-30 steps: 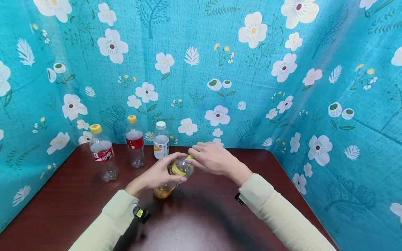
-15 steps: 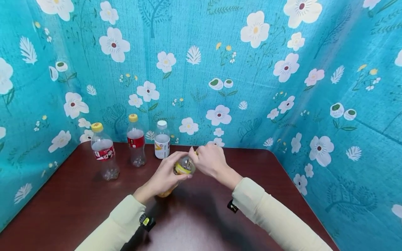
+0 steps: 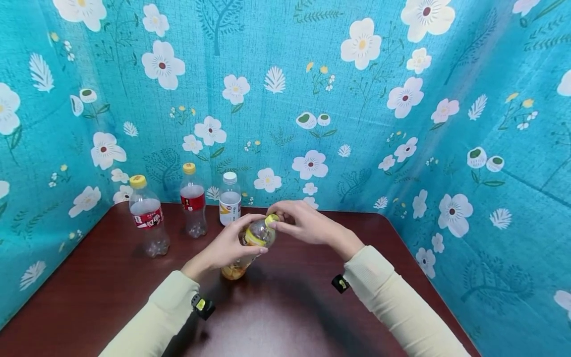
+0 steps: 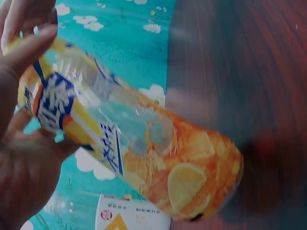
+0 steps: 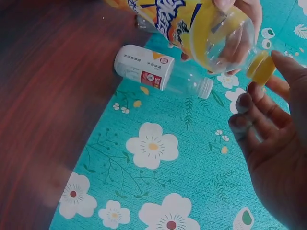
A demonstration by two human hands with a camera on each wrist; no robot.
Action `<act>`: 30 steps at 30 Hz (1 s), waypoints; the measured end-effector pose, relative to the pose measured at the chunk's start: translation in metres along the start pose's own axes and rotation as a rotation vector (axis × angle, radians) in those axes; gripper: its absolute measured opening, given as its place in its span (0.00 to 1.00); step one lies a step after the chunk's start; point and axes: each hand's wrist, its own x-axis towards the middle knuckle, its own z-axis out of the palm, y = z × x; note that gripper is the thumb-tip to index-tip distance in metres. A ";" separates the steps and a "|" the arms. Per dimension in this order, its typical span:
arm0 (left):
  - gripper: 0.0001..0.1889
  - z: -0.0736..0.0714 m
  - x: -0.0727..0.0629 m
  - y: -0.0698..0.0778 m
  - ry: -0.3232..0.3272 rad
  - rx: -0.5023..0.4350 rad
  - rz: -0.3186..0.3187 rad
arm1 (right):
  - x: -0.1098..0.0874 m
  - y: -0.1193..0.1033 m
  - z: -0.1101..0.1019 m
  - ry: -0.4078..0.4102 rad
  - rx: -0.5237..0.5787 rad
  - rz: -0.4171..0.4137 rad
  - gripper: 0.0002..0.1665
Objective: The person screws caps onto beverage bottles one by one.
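A clear drink bottle [image 3: 260, 234] with a yellow, blue and orange label is tilted between the hands, its yellow cap [image 3: 270, 220] up and to the right. Around its upper body curls the left hand [image 3: 225, 248], thumb on the near side. My right hand [image 3: 312, 224] pinches the cap between thumb and fingers; in the right wrist view the cap [image 5: 261, 68] sits at the bottle's neck. Lemon slices are printed on the label's lower part, seen in the left wrist view on the bottle [image 4: 158, 143]. The left palm hides part of the label.
Two clear bottles with red labels and yellow caps, one farther left [image 3: 148, 218] and one beside it [image 3: 193, 202], stand at the back left of the dark red table [image 3: 285, 317]. A white-capped bottle [image 3: 229, 206] stands right behind the left hand. Blue flowered cloth [image 3: 285, 99] surrounds the table.
The right hand turned over the cap half a second ago, knuckles up, and has turned back, so the yellow cap shows again. The left hand keeps its grip on the bottle.
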 end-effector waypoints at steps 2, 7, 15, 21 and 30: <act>0.38 -0.003 0.000 -0.002 -0.030 -0.020 -0.003 | 0.001 -0.001 -0.001 -0.016 0.023 -0.019 0.15; 0.41 -0.005 0.000 -0.009 -0.088 -0.061 -0.038 | 0.002 -0.002 0.003 -0.035 0.027 -0.036 0.18; 0.40 -0.015 -0.001 -0.013 -0.156 -0.085 -0.073 | 0.005 -0.005 0.012 0.015 -0.111 -0.078 0.18; 0.40 -0.021 0.000 -0.012 -0.264 -0.190 -0.114 | 0.010 -0.009 0.015 0.100 -0.170 -0.157 0.15; 0.38 -0.010 -0.005 -0.013 -0.095 -0.199 -0.043 | 0.015 -0.019 0.024 0.231 -0.177 -0.078 0.12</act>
